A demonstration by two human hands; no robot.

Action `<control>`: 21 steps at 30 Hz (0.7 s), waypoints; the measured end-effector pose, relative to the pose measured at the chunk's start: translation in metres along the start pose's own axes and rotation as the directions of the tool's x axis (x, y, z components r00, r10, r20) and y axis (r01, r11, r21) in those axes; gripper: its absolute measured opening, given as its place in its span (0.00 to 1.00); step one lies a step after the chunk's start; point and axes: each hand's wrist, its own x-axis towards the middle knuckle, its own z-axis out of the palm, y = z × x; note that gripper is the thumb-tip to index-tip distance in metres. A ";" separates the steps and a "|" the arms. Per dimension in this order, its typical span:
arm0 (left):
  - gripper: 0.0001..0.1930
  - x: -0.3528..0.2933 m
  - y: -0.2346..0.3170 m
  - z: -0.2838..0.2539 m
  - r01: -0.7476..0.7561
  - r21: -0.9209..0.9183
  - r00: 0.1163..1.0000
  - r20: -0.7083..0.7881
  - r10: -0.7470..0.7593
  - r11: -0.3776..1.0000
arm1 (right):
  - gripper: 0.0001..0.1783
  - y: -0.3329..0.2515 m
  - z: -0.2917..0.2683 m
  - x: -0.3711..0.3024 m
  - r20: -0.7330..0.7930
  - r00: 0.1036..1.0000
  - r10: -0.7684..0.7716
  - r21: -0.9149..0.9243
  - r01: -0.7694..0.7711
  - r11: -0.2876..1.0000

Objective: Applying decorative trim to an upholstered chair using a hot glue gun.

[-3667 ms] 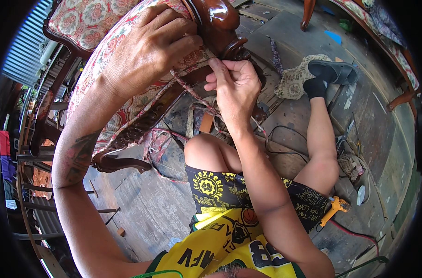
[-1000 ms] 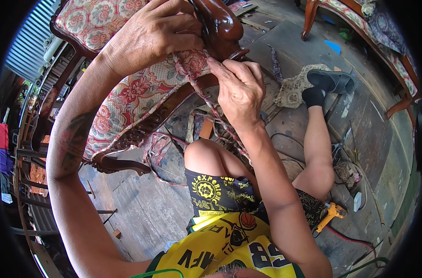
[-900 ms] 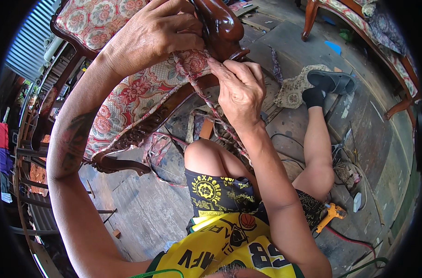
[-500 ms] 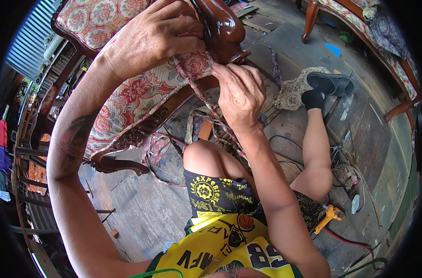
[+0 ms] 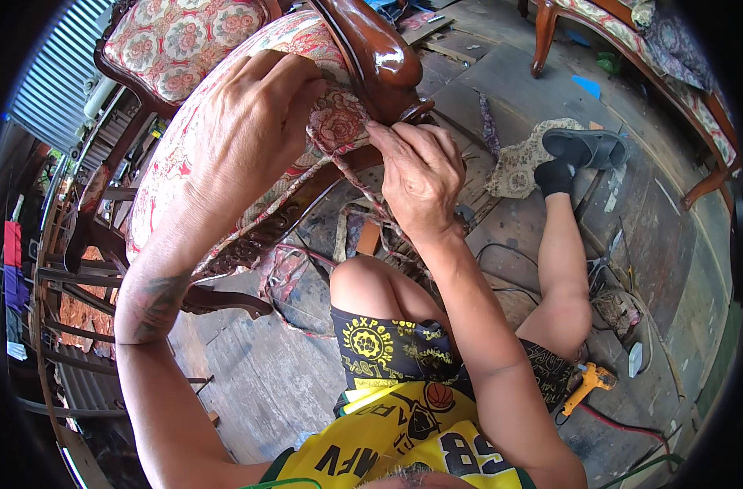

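Note:
A floral upholstered chair seat with a carved wooden frame is in front of me. My left hand lies over the seat with its fingers curled; their tips are hidden. At the seat's corner, beside the glossy wooden arm post, my right hand pinches the edge of the seat fabric between thumb and fingers. A twisted piping cord in matching fabric runs loosely across that corner and hangs down behind my right wrist.
An orange hand tool lies by my thigh, near a red hose. Fabric scraps and cords litter the wooden floor. Another upholstered seat with wooden legs stands at the far right. The floral chair back rises at the far left.
My left hand has moved left and down from beside the arm post, uncovering more of the seat fabric. My right hand stays at the corner, nearly unmoved.

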 end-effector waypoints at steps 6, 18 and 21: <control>0.05 -0.011 0.015 0.023 0.319 -0.299 0.922 -0.120 -0.367 0.899 | 0.17 -0.009 -0.002 0.005 0.042 0.998 0.040 0.023 -0.041 0.999; 0.09 0.016 -0.007 0.007 -0.069 -0.095 0.997 0.012 0.070 0.993 | 0.16 -0.003 0.002 0.000 0.005 0.999 0.035 0.018 -0.035 0.999; 0.09 0.021 -0.022 0.001 -0.177 -0.028 0.979 0.100 0.179 0.984 | 0.16 -0.003 0.002 0.000 0.005 0.999 0.033 0.013 -0.033 0.999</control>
